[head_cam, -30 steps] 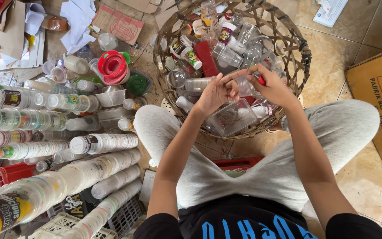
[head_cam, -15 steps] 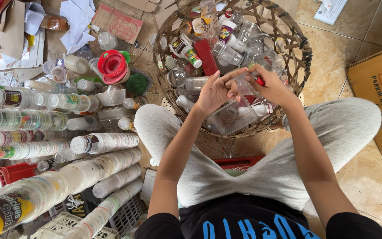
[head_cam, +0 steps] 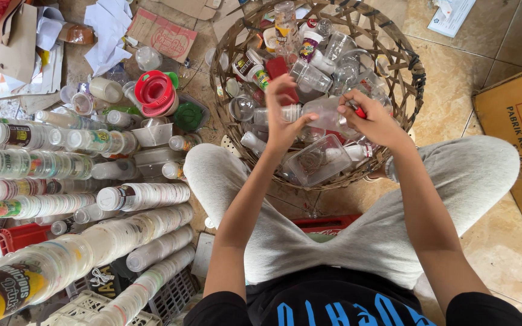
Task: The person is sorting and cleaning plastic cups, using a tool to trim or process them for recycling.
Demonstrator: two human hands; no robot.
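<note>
Long stacks of nested plastic cups [head_cam: 80, 241] lie on the floor at the left, beside a red lid [head_cam: 154, 90]. The left hand [head_cam: 285, 118] grips a clear plastic bottle [head_cam: 324, 115] over the woven basket [head_cam: 415, 84]. The right hand [head_cam: 373, 121] has its fingers closed on a small red tool [head_cam: 359, 111] at the bottle's end. A cardboard box [head_cam: 515, 133] lies at the far right.

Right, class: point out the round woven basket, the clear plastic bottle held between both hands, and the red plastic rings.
Round woven basket [head_cam: 415, 78], head view, right rim.
Clear plastic bottle [head_cam: 324, 115], head view, middle of body.
Red plastic rings [head_cam: 154, 90], head view, top ring's rim.
</note>
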